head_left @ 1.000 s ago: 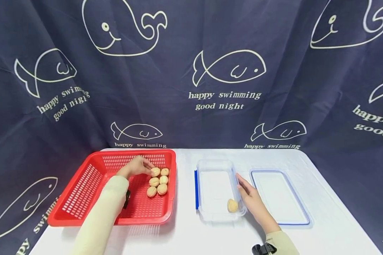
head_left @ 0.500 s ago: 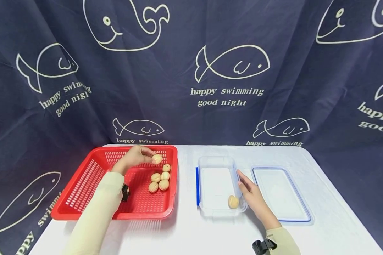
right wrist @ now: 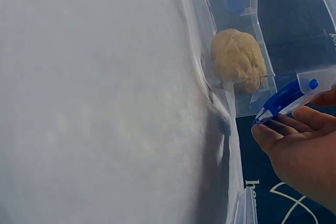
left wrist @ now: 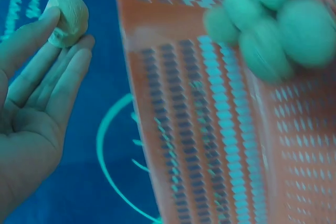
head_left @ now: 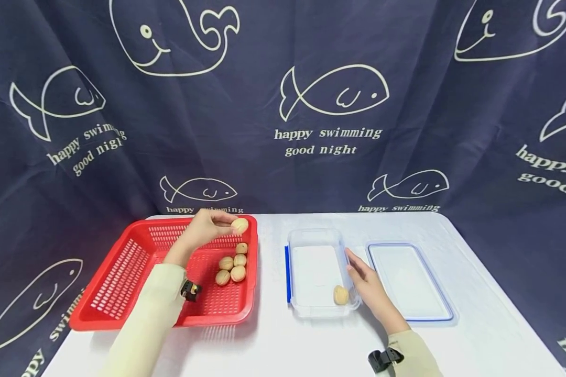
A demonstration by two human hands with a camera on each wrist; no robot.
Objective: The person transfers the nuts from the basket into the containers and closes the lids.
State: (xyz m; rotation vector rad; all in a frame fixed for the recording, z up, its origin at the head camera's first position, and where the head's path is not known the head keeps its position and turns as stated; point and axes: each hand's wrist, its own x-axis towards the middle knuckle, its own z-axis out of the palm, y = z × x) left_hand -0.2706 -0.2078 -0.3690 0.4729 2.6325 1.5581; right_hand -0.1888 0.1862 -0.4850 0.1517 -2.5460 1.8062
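Between thumb and fingertips, my left hand [head_left: 206, 228] pinches a walnut [head_left: 240, 225] above the far right corner of a red perforated basket [head_left: 252, 277]. The left wrist view shows that walnut [left wrist: 73, 18] at the fingertips, beyond the basket's rim. Several other walnuts [head_left: 226, 263] lie together along the basket's right side. My right hand [head_left: 372, 291] rests with extended fingers against the right side of a clear plastic food container [head_left: 317, 269]. A single walnut [head_left: 341, 295] sits in its near right corner. In the right wrist view the fingers are at a blue locking clip [right wrist: 283, 99].
A clear lid [head_left: 409, 283] with a blue seal lies flat to the right of the container. Another blue clip [head_left: 288, 275] hangs on the container's left side. Behind the white table [head_left: 273, 345] hangs a dark blue curtain [head_left: 264, 173] with fish drawings.
My left hand has lifted a walnut out of the group and carried it up and to the right, to the basket's far right corner. The right hand stays at the container.
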